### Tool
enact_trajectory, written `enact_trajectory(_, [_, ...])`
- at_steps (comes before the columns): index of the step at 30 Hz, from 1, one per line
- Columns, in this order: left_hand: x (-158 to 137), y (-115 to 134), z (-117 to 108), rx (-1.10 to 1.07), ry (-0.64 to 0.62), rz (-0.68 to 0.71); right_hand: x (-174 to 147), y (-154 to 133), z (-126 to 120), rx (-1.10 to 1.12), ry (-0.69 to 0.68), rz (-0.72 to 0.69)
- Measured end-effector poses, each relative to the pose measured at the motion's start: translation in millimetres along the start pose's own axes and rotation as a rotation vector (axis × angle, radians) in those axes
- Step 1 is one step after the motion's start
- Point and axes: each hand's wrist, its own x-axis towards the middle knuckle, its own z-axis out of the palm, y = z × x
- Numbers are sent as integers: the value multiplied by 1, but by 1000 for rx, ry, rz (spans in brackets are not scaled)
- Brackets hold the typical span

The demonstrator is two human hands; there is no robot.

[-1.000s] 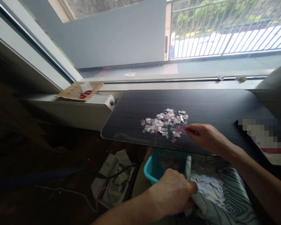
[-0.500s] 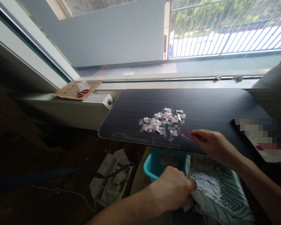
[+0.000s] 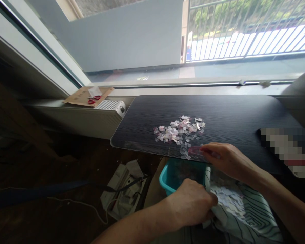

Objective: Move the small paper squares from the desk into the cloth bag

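left hand (image 3: 193,205): nearest the camera, below the desk edge; fingers curled tight on the cloth (image 3: 246,213), holding its edge up beside the bin.
cloth: striped, spread low at right; a layer of scraps already lies in its fold.
bin (image 3: 175,173): teal, under the desk lip, just left of the cloth; contents unclear.
right hand (image 3: 226,159): palm down at the near desk edge, fingers stretched flat toward the chips; whether a chip is pinched under them cannot be told.
chips (image 3: 179,132): small pink and white paper squares in a loose heap mid-desk, with a few strays trailing to the near edge by the right fingertips.
desk (image 3: 231,112): dark woodgrain, edge overhanging bin and cloth.
method: judged from the layout, sweep with the flat side of the fingers, not the tips; draw small batches straight to the edge above the cloth; keep the cloth rim taut and close under the lip so nothing drops between.
risk: light chips scatter or cling; move slowly.
floor (image 3: 124,193): boxes and cables left of the bin.
sill (image 3: 87,96): cardboard with red scissors, next to a white heater.
window (image 3: 218,30): railing and greenery outside.
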Motion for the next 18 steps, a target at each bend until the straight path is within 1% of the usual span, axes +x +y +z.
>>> enact_trajectory(2, [0,0,0,-7,2,0,6,4,4,-4,73,15])
enact_trajectory(4, [0,0,-1,-18,-3,-6,10,7,8,-14,104,12])
enact_trajectory(6, [-1,-1,-1,-22,-8,-13,10,5,9,-19,72,-5])
enact_trajectory(10, [-4,-3,-1,-18,14,-19,-2,-2,4,16,-50,-20])
enact_trajectory(12, [-4,-3,-2,-15,12,-21,-6,-1,1,28,-40,-1])
enact_trajectory(15, [-3,-3,-5,-3,-10,-31,-10,3,1,5,44,37])
enact_trajectory(16, [-3,-3,-5,-2,-15,-32,-11,4,1,-1,53,44])
enact_trajectory(18, [-2,-3,-6,-6,-16,-31,-13,2,2,8,11,36])
